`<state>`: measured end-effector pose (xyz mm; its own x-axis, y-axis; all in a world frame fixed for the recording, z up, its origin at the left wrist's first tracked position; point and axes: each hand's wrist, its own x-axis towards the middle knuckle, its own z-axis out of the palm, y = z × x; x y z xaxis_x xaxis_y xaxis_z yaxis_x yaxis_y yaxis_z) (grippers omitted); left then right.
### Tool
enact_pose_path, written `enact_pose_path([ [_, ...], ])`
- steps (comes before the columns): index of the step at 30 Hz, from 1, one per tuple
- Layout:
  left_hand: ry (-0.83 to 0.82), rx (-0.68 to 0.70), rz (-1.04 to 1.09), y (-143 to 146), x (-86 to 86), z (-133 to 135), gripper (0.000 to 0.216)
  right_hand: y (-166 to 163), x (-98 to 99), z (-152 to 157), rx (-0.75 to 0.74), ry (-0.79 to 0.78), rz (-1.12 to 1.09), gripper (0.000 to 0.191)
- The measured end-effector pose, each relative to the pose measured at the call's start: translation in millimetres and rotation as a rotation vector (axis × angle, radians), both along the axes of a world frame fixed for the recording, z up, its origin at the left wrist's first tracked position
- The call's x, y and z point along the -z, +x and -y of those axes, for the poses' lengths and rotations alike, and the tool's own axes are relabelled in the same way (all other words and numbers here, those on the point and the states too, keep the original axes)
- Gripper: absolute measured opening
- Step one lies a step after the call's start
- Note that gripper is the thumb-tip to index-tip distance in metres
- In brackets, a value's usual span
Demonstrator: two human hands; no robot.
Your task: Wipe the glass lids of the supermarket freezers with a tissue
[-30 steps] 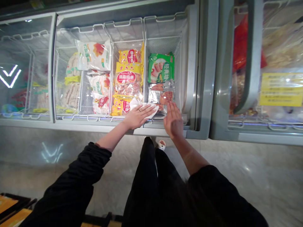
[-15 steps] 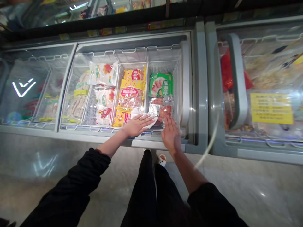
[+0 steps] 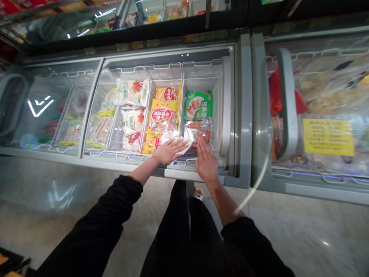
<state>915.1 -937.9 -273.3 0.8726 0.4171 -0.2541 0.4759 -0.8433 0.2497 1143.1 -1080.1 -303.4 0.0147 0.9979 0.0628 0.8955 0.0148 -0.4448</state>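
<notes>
My left hand (image 3: 171,151) lies flat, fingers stretched out, over a white cloth (image 3: 185,147) on the clear lid (image 3: 131,73) of a chest freezer. Part of the cloth is hidden under the palm and fingers. To its right, my right hand (image 3: 206,163) rests with straight fingers near the lid's front edge; nothing shows in it. Below the lid, close to the right fingertips, sits a clear-and-silver pack of reddish meat (image 3: 203,136). Behind that pack is a green food packet (image 3: 198,105). Yellow bags (image 3: 162,115) fill the basket beside the cloth.
White bags (image 3: 133,92) lie in another wire basket. A grey lid handle (image 3: 226,105) runs along the right side. The neighbouring freezer has a yellow notice (image 3: 328,136) and a grey handle (image 3: 287,104). A pale cord (image 3: 255,184) hangs at the right. Tiled floor (image 3: 95,192) lies below.
The camera view has shifted slightly, showing more at the left and top. Both hands stay at nearly the same places on the lid, and the cloth remains under my left hand.
</notes>
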Motion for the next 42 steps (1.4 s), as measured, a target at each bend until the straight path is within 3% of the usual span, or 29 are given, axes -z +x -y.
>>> enact_pose_path([
  [4, 0.117, -0.405, 0.025, 49.7, 12.5, -24.1, 0.063, 1.0, -0.8, -1.7, -0.009, -0.019, -0.002, 0.067],
  [6, 0.132, -0.464, 0.025, 67.4, 16.3, -21.5, 0.064, 2.3, -0.9, -3.1, -0.013, -0.028, -0.007, 0.067],
  [8, 0.099, -0.344, 0.027, 65.0, 15.1, -11.9, 0.064, 3.3, -0.9, -3.9, -0.016, -0.043, -0.008, 0.066],
  [11, 0.023, -0.068, 0.034, 32.4, 6.6, -2.1, 0.064, 4.0, -1.0, -2.2, -0.018, -0.065, -0.013, 0.065],
  [13, -0.011, 0.015, 0.027, 11.6, 1.2, -8.6, 0.062, 5.7, -1.4, -0.7, -0.018, -0.066, -0.012, 0.065],
  [15, -0.022, -0.016, 0.022, 7.4, -0.4, -24.7, 0.061, 9.5, -2.4, -3.8, -0.025, -0.046, -0.007, 0.065],
  [17, 0.0, -0.154, 0.039, 22.7, 2.6, -42.4, 0.061, 15.8, -3.5, -17.4, -0.048, -0.017, -0.005, 0.065],
  [19, 0.039, -0.321, 0.073, 48.4, 8.0, -52.9, 0.062, 23.5, -3.6, -44.1, -0.061, 0.005, 0.001, 0.065],
  [21, 0.062, -0.395, 0.095, 68.3, 12.3, -52.6, 0.063, 31.1, -0.8, -80.2, -0.044, 0.007, 0.017, 0.064],
  [23, 0.054, -0.321, 0.088, 70.2, 12.9, -44.6, 0.064, 36.8, 5.5, -116.7, -0.026, -0.021, 0.033, 0.063],
  [26, 0.019, -0.122, 0.049, 42.1, 7.2, -33.9, 0.063, 39.3, 18.0, -152.3, -0.025, -0.051, 0.036, 0.063],
  [28, 0.016, -0.067, 0.035, 22.4, 3.2, -36.2, 0.063, 38.1, 24.4, -159.3, -0.028, -0.039, 0.033, 0.064],
  [30, 0.037, -0.096, 0.035, 18.7, 2.7, -47.3, 0.062, 36.6, 27.4, -157.7, -0.023, -0.013, 0.04, 0.065],
  [36, 0.128, -0.462, 0.025, 78.1, 14.6, -76.9, 0.063, 36.6, 24.4, -150.7, -0.045, 0.046, 0.078, 0.064],
  [38, 0.11, -0.418, 0.026, 78.6, 14.1, -70.0, 0.064, 37.0, 24.1, -151.4, -0.046, 0.058, 0.074, 0.063],
  [42, 0.04, -0.18, 0.026, 41.4, 4.8, -57.7, 0.062, 36.7, 22.4, -151.6, -0.028, 0.07, 0.051, 0.062],
])
